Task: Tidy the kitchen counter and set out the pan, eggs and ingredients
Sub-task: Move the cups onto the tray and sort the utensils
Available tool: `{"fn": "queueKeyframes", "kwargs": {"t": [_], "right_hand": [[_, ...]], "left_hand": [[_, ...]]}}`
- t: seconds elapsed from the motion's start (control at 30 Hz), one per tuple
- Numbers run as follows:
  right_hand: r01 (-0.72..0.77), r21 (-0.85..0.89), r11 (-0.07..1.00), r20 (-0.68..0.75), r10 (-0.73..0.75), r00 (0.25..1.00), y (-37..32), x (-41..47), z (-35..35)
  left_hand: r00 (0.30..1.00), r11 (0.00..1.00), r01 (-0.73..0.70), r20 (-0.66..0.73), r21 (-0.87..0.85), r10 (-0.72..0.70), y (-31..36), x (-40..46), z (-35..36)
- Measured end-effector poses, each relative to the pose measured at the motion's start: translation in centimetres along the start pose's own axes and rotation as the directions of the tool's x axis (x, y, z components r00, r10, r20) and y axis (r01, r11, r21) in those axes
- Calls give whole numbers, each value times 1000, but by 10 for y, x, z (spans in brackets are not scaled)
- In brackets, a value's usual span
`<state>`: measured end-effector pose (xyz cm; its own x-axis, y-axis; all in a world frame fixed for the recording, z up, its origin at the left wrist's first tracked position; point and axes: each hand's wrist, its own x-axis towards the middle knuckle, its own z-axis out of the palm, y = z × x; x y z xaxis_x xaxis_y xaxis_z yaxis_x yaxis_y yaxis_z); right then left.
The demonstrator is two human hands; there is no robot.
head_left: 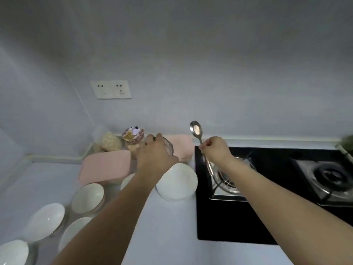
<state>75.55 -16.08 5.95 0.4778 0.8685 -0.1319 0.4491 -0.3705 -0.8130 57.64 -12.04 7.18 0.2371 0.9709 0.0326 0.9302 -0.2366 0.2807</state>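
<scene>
The right hand [214,148] has its fingers curled around the handle of a metal spoon [196,131], pinching it partway along; the spoon's bowl points up and away toward the wall, and the lower end of the handle slants down past the wrist, over the near-left burner [227,178] of the black gas hob [238,222]. The left hand [156,155] reaches forward with its fingers wrapped over the top of a clear glass jar [169,148] (only a sliver of the ribbed glass shows past the knuckles, so what it holds inside cannot be told). That jar stands near the back of the counter [172,236], between two pink containers [106,167], one lying to the left and one behind to the right against the wall.

Just below the left wrist a white bowl [177,181] sits beside the hob's left edge. More white bowls run in a loose cluster toward the lower left: one with a thin dark rim [87,195], one wide and shallow [44,221], and others partly cut off by the forearm and the edge of view. In the back corner a lumpy pale bag [110,141] rests next to a jar with a patterned lid [132,134]. A double wall socket [110,89] sits above them. No pan or eggs can be seen.
</scene>
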Motion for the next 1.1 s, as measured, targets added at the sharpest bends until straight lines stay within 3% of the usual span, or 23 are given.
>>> {"fn": "queueKeyframes", "kwargs": {"t": [0.27, 0.6, 0.93, 1.1], "right_hand": [[-171, 164, 972, -233, 206, 950, 155, -73, -195], [-301, 315, 900, -469, 423, 775, 277, -150, -371], [-357, 476, 804, -527, 586, 616, 372, -140, -470], [-409, 485, 773, -516, 631, 579, 406, -109, -522]], "left_hand": [[948, 953, -292, 105, -81, 299, 217, -76, 55], [752, 776, -614, 192, -146, 631, 441, -149, 96], [625, 666, -727, 243, -166, 742, 588, -144, 158], [597, 645, -732, 251, -218, 762, 657, -120, 183]]}}
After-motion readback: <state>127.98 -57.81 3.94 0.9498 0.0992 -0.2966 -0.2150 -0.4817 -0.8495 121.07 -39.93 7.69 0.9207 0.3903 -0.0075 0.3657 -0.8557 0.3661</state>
